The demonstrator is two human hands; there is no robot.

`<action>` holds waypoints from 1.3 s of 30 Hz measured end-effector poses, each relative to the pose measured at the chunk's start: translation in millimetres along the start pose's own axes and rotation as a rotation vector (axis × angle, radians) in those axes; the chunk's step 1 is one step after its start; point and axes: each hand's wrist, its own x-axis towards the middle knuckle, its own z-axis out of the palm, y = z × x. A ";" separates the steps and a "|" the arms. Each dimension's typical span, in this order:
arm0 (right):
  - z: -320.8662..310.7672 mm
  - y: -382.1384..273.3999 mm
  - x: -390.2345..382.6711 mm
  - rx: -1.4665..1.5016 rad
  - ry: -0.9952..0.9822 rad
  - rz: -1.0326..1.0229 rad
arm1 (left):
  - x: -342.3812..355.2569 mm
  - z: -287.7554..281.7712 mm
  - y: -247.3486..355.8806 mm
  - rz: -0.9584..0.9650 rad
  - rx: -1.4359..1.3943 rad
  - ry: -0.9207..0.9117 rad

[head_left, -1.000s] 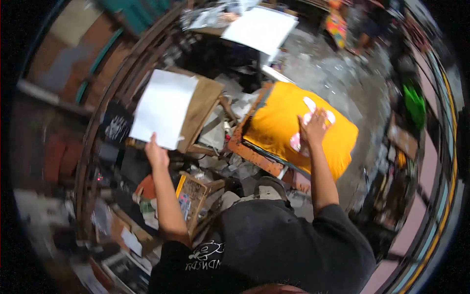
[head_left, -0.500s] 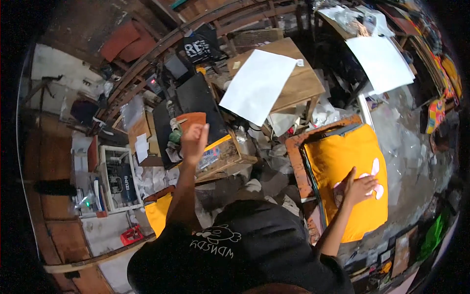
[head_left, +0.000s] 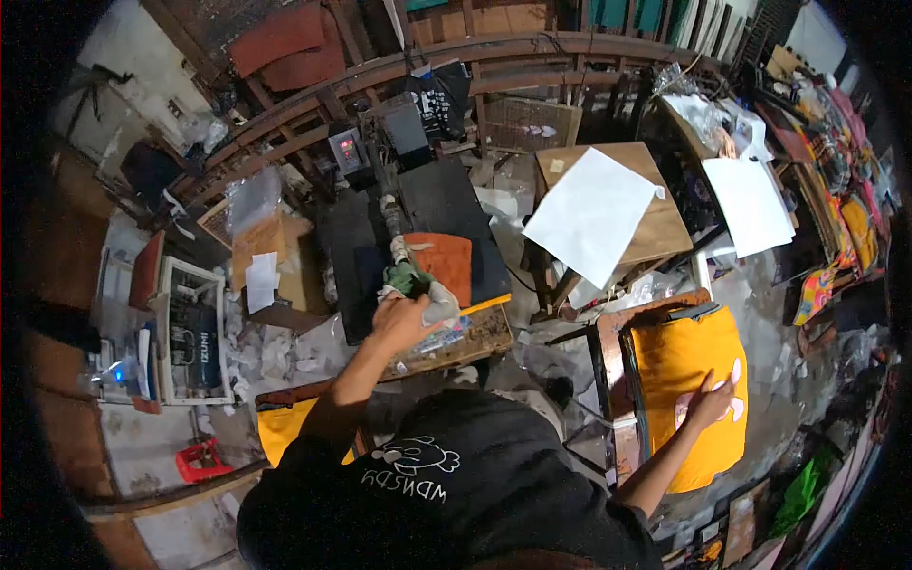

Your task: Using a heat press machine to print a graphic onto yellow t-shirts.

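Note:
My left hand (head_left: 403, 324) is closed around the end of a cloth-wrapped handle (head_left: 405, 275), bound in green and pale rag, on a dark machine that looks like a heat press (head_left: 484, 249). Beside the handle an orange-brown sheet (head_left: 446, 264) lies on the machine's dark flat top. Off to the right, my right hand (head_left: 709, 403) rests with fingers apart on a stack of yellow fabric (head_left: 670, 356). A pink-and-white printed shape on the top piece is partly covered by that hand.
Large white paper (head_left: 591, 214) lies on a wooden table (head_left: 655, 237) ahead. More white sheets (head_left: 750, 204) are at the far right. A cardboard box (head_left: 275, 237) stands left of the machine, near a small red tool (head_left: 201, 461). Yellow cloth (head_left: 285, 429) sits by my left elbow.
My left hand has come down from above the machine and closed on the wrapped handle. My right hand stays on the yellow fabric. The whole view has shifted.

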 end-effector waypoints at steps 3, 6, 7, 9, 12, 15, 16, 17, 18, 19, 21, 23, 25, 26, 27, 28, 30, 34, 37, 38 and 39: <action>17.8 -77.8 -54.3 0.550 -0.205 -0.078 | -0.9 1.0 -9.4 0.105 -0.078 0.056; 16.6 -200.0 -134.2 0.783 -0.475 -0.391 | 0.8 -39.4 -3.4 0.096 -0.160 -0.096; 12.5 -230.9 -151.0 0.601 -0.623 -0.559 | -2.6 -55.6 -4.6 0.102 -0.209 -0.053; -10.2 -304.4 -176.9 0.612 -0.795 -0.752 | -12.6 -92.3 -8.9 0.109 -0.248 0.021; -32.2 -367.1 -201.2 0.576 -0.986 -1.006 | -10.2 -141.4 -12.7 0.109 -0.254 -0.023; -48.1 -404.7 -193.1 0.541 -0.936 -1.265 | -8.5 -174.3 -24.8 0.205 -0.209 -0.050; -67.8 -425.7 -186.7 0.544 -0.939 -1.282 | -7.4 -181.2 -30.6 0.220 -0.214 0.038; -63.3 -433.4 -178.7 0.480 -0.873 -1.404 | -5.3 -199.6 -33.8 0.253 -0.228 0.046; -74.0 -448.3 -173.0 0.401 -0.901 -1.386 | -1.8 -219.4 -38.6 0.284 -0.241 0.055; -82.3 -458.9 -163.8 0.370 -0.854 -1.411 | 1.5 -237.5 -41.4 0.301 -0.202 0.130; -92.8 -488.4 -151.0 0.425 -0.794 -1.430 | 7.4 -265.8 -53.0 0.321 -0.094 0.356; -103.5 -520.0 -136.0 0.567 -0.738 -1.508 | 16.2 -296.0 -61.5 0.347 -0.032 0.516; -94.3 -553.2 -125.1 0.450 -0.812 -1.585 | 19.9 -329.0 -65.0 0.266 0.138 0.601; -87.2 -568.1 -121.5 0.334 -0.891 -1.646 | 14.6 -350.5 -63.6 0.270 0.135 0.607; -81.6 -579.8 -117.1 0.325 -0.878 -1.629 | 8.7 -377.1 -59.0 0.251 0.057 0.538; -77.5 -597.9 -120.8 0.258 -1.011 -1.630 | 3.3 -389.8 -61.5 0.201 -0.017 0.469; -78.4 -615.9 -124.4 0.188 -1.137 -1.634 | 10.1 -392.8 -76.5 0.276 0.061 0.592; -116.6 -660.2 -130.2 0.199 -1.152 -1.728 | 31.2 -415.8 -102.2 0.136 0.081 0.702; -109.7 -676.2 -114.2 0.115 -1.167 -1.584 | 57.5 -426.6 -121.5 0.194 -0.095 0.651; -107.0 -681.6 -108.7 0.158 -1.109 -1.585 | 63.3 -428.4 -126.1 0.183 -0.085 0.657; -98.0 -689.5 -102.2 -0.022 -0.984 -1.591 | 69.2 -427.7 -129.7 0.208 -0.082 0.712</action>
